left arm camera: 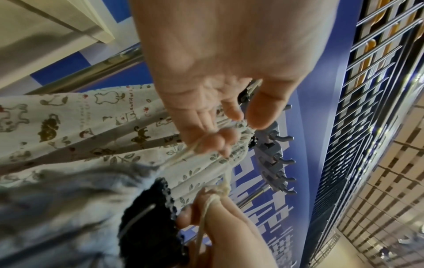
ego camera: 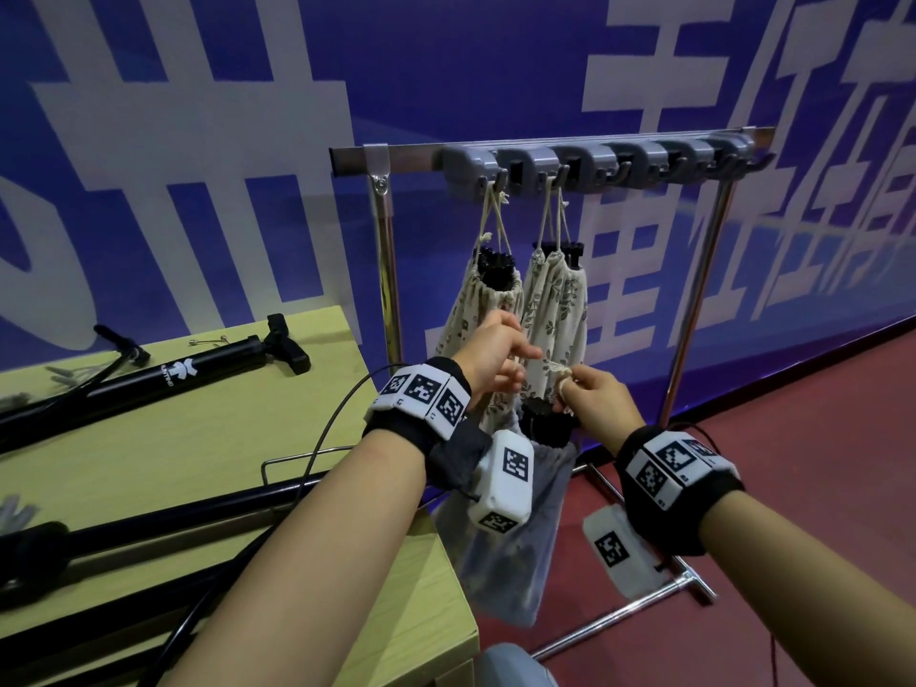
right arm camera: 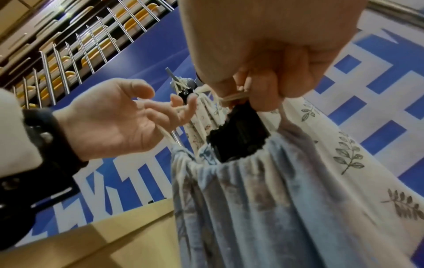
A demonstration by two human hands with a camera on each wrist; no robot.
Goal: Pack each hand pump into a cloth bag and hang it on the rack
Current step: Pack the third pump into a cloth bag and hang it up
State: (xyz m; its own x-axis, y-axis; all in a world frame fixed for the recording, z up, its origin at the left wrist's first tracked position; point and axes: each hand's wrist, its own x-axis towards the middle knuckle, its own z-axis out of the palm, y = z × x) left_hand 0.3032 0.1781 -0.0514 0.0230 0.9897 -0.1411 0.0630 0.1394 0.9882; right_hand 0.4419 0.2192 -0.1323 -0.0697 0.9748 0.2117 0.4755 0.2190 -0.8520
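Observation:
A blue-grey cloth bag (ego camera: 515, 538) hangs below my hands, in front of the rack (ego camera: 411, 152). A black pump handle (ego camera: 545, 423) sticks out of its gathered mouth. My right hand (ego camera: 590, 394) pinches the pale drawstring (right arm camera: 231, 97) just above that handle (right arm camera: 238, 132), fingers curled. My left hand (ego camera: 500, 359) is to its left, little fingers (left arm camera: 218, 141) hooked round the cord's other end (left arm camera: 183, 156), thumb and forefinger loose. Two patterned bags (ego camera: 476, 309) (ego camera: 555, 309) with pumps inside hang from the two leftmost hooks.
Several hooks (ego camera: 684, 166) further right on the rail are free. A yellow table (ego camera: 198, 438) at the left carries a black hand pump (ego camera: 188, 369) and a second one (ego camera: 148, 523) nearer me. The rack's chrome foot (ego camera: 619, 612) lies on red floor.

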